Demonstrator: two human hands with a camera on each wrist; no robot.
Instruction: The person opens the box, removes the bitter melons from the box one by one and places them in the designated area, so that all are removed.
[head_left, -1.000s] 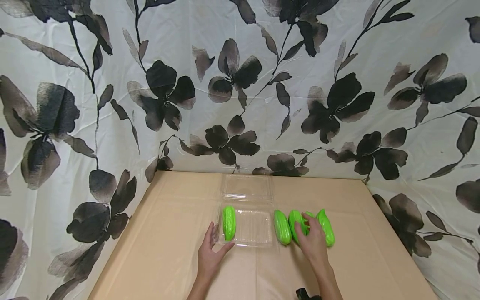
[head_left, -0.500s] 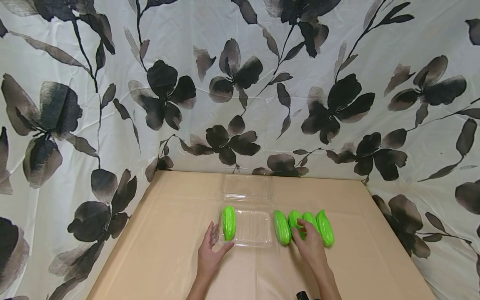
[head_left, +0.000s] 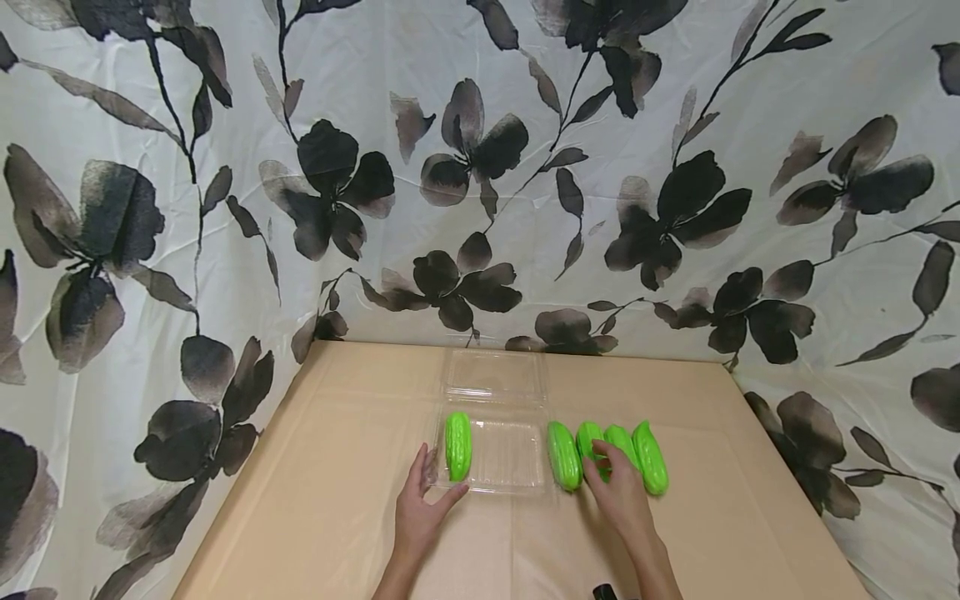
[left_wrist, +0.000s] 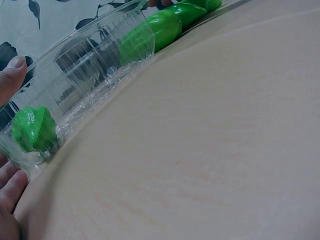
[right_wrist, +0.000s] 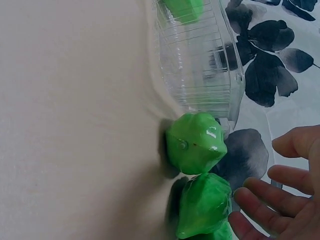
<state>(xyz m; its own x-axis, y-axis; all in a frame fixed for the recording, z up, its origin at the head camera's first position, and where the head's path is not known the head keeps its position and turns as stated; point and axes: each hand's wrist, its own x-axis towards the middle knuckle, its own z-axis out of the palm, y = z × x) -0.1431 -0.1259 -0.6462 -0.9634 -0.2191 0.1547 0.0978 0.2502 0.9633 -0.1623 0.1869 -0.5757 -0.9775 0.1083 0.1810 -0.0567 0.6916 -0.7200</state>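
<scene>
A clear plastic clamshell container (head_left: 517, 454) lies with its lid (head_left: 495, 375) folded back. Inside, along its left side, is one ridged green toy cucumber (head_left: 458, 446). My left hand (head_left: 420, 510) holds the container's near left corner; in the left wrist view the thumb (left_wrist: 12, 77) is at the rim and the other fingers are low on the outside. Right of the container several more cucumbers (head_left: 565, 455) lie in a row. Over the second of them hovers my right hand (head_left: 624, 492); the right wrist view shows its fingers (right_wrist: 275, 192) spread beside the cucumbers, gripping nothing.
A tan covered table (head_left: 337, 450) bears everything. Behind and around it hangs a white cloth (head_left: 420, 50) with dark flower prints. A small black object (head_left: 603, 592) shows at the bottom edge, near the right forearm.
My right hand has drawn slightly left and back from the third cucumber, which now shows more. The rightmost cucumbers sit marginally closer together. My left hand and the container have stayed put.
</scene>
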